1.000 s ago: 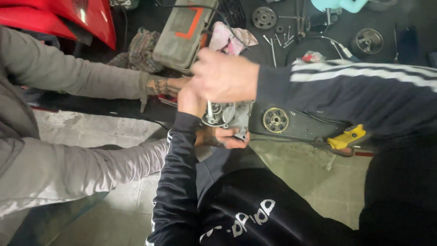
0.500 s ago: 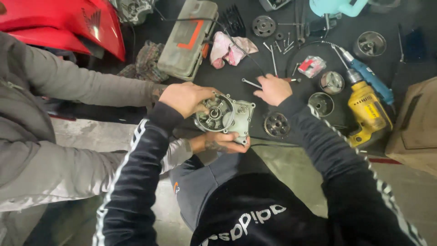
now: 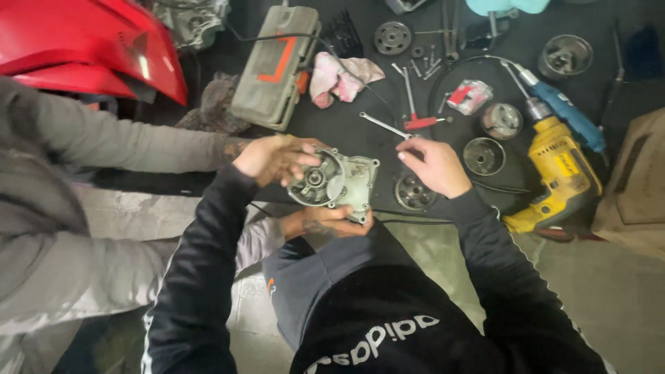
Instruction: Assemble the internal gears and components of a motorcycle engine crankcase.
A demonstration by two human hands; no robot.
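Observation:
My left hand (image 3: pixel 273 158) grips the left side of a grey metal engine casing (image 3: pixel 341 181) with a round hub. A co-worker in a grey sleeve supports the casing from below with one hand (image 3: pixel 325 221); their tattooed wrist (image 3: pixel 232 149) lies just behind my left hand. My right hand (image 3: pixel 431 166) hovers to the right of the casing with fingers curled and pinched; nothing shows in it. It sits above a toothed gear (image 3: pixel 413 192) and just below a thin spanner (image 3: pixel 383 125) on the dark mat.
A yellow drill (image 3: pixel 554 173) and a blue tool (image 3: pixel 568 114) lie right. Round metal parts (image 3: pixel 483 156), a red-handled tool (image 3: pixel 419 123), a pink rag (image 3: pixel 339 76) and a grey case (image 3: pixel 276 66) lie beyond. Red bodywork (image 3: pixel 90 41) is far left, a cardboard box (image 3: pixel 634 187) far right.
My right arm swung from across the grey case over to the tools, then drew back slightly above the gear. My left hand stays on the casing.

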